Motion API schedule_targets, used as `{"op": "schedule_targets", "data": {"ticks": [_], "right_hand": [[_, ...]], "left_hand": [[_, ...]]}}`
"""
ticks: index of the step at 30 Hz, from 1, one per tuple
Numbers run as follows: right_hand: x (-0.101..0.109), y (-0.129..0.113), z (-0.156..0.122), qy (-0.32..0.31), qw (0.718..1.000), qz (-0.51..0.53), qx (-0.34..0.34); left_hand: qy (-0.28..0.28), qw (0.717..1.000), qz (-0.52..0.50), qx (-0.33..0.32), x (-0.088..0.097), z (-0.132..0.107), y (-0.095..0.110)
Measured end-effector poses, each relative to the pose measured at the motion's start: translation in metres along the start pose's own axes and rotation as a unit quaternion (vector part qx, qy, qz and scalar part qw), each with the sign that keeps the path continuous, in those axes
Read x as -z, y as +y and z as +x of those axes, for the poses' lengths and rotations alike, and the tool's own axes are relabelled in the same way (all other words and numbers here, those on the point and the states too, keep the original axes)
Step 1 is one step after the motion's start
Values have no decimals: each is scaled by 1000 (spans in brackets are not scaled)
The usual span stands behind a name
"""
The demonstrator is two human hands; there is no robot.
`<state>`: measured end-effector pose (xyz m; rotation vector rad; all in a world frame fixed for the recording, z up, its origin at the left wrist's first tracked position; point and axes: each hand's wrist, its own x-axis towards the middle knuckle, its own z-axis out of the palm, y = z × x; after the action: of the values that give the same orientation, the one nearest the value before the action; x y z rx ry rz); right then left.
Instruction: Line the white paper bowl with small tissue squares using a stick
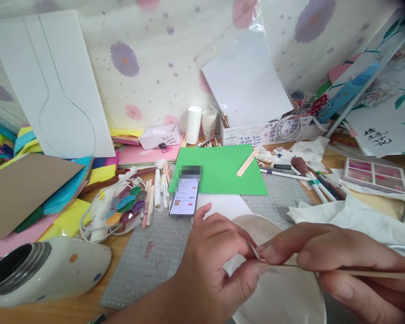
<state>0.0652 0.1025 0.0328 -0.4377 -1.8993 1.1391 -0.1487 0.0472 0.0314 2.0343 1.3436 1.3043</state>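
The left hand [219, 252] comes in from the lower edge of the view, thumb and forefinger pinching a small white paper scrap [257, 253], the outer fingers fanned upward. The right hand [344, 254] grips a thin tan strip [374, 273], seen edge-on, between thumb and fingers; the two sets of fingertips nearly meet. Both hands work over a round off-white piece [283, 297], whose rim shows beyond and below the fingers; whether it is flat or hollow, I cannot tell.

The raised little finger points near the lower right corner of a smartphone [185, 193]. The phone overlaps the left end of a green sheet [219, 166], its lower end passing the sheet's near edge. On the green sheet a wooden craft stick [246, 163] slants, its upper end at the right edge. A white sheet [222, 204] shows between the green sheet and the round piece.

The widest open room is the gridded cutting mat [141, 265] left of the left wrist, reaching to its slanting left edge; beyond that edge is an uncapped bottle [74, 265]. Farther up, a paint palette [130, 204], a white cable [83, 220] and markers [157, 189] crowd the mat's border, leaving a narrow gap beside the phone.

Room is tighter on the right: crumpled white tissue [357, 213] lies just beyond the right hand, with pens [319, 186] and a four-pan case [374, 175] behind it.
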Motion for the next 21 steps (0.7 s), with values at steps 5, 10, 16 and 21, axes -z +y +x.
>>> {"op": "schedule_targets", "data": {"ticks": [5,10,16,21], "right_hand": [[-2,1,1,-32,999,10,8],[0,3,0,-45,999,2,14],[0,5,-3,-57,998,-12,39],[1,3,2,-18,996,-80,37]], "left_hand": [[-25,999,23,7,7,4,5],[-14,999,30,1,7,5,4],[-22,1000,19,11,9,5,1],[-30,999,-5,24,8,6,2]]}}
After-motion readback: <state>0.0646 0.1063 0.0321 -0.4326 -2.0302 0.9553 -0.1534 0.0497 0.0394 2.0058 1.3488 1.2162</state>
